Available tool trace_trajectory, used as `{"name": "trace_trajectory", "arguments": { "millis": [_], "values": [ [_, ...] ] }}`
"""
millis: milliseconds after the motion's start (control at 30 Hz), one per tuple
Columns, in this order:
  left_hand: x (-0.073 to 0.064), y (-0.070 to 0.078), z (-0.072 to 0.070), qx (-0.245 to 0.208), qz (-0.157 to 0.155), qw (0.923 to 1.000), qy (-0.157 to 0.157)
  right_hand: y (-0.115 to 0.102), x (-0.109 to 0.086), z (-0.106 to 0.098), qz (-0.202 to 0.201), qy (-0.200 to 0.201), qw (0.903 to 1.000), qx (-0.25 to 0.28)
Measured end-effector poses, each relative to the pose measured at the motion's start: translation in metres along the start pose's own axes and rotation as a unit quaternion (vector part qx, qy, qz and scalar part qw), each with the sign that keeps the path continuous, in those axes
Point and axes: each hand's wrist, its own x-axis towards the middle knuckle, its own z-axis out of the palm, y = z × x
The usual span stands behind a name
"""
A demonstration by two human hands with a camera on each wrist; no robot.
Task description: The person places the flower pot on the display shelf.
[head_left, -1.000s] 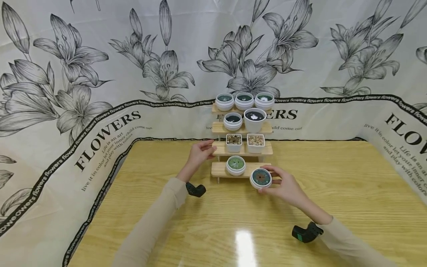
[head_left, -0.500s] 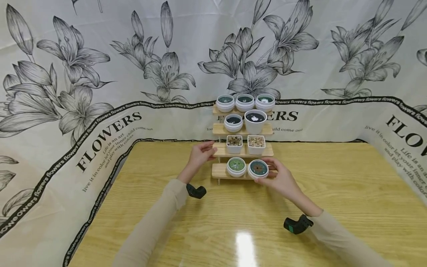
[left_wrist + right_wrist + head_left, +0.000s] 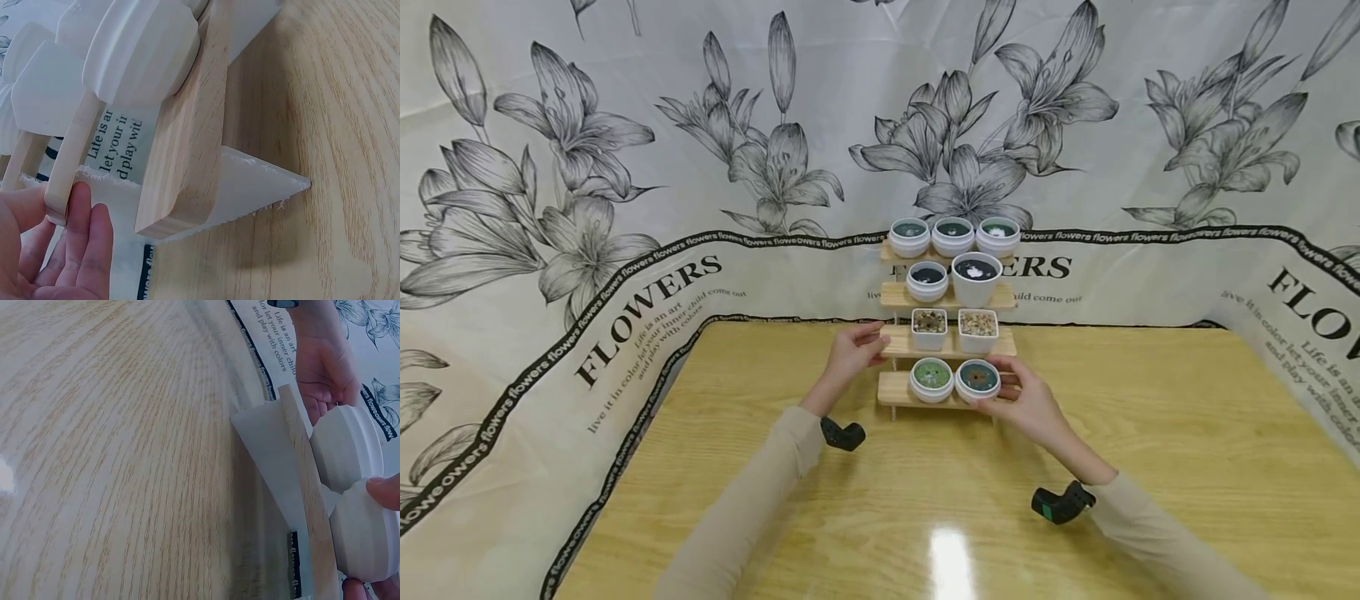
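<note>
A stepped wooden stand [image 3: 893, 389] with white supports holds several small white pots on its tiers. On the lowest tier, my right hand [image 3: 1028, 407] grips a round pot with a teal and brown top [image 3: 977, 379] by its right side. Beside that pot sits a round pot with a green top [image 3: 932, 377]. My left hand [image 3: 852, 360] pinches the left end of the second-lowest tier between thumb and fingers; in the left wrist view the thumb lies over the board [image 3: 67, 162] and the fingers curl beneath it. In the right wrist view, the gripped pot [image 3: 362, 540] rests against the board.
Two square pots of pebbles, the right one [image 3: 977, 329] among them, stand on the second-lowest tier. Higher up are a taller cup [image 3: 976, 279], a low pot [image 3: 927, 282] and three round pots along the top. Flower-printed cloth [image 3: 805, 283] hangs behind the wooden table [image 3: 760, 367].
My right hand has carried the teal and brown pot up and left onto the lowest tier, beside the green one. My left hand has kept its hold on the stand.
</note>
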Motion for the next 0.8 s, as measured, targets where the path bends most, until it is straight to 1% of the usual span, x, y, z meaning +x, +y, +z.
{"name": "trace_trajectory", "arguments": {
  "millis": [167,333,467,633,733,800],
  "values": [
    [0.0016,0.0035,-0.0006,-0.006,0.001,1.0000,0.002,-0.0018,0.0029,-0.0008,0.002,-0.003,0.9999,-0.011],
    [0.0001,0.0034,-0.0013,-0.007,0.000,1.0000,0.000,-0.0026,0.0025,0.0002,0.002,-0.007,0.9999,-0.012],
    [0.0004,0.0033,-0.0016,-0.008,-0.010,0.9999,-0.002,-0.0039,0.0027,0.0004,-0.003,-0.010,0.9999,-0.006],
    [0.0006,0.0073,-0.0010,-0.018,-0.029,0.9994,-0.001,-0.0059,0.0049,-0.0020,-0.006,-0.016,0.9998,-0.007],
    [0.0008,0.0074,0.0003,-0.028,-0.033,0.9991,0.004,-0.0061,0.0059,-0.0040,-0.002,-0.020,0.9997,-0.014],
    [0.0017,0.0056,0.0016,-0.030,-0.029,0.9991,0.007,-0.0057,0.0064,-0.0068,-0.001,-0.023,0.9995,-0.022]
  ]
}}
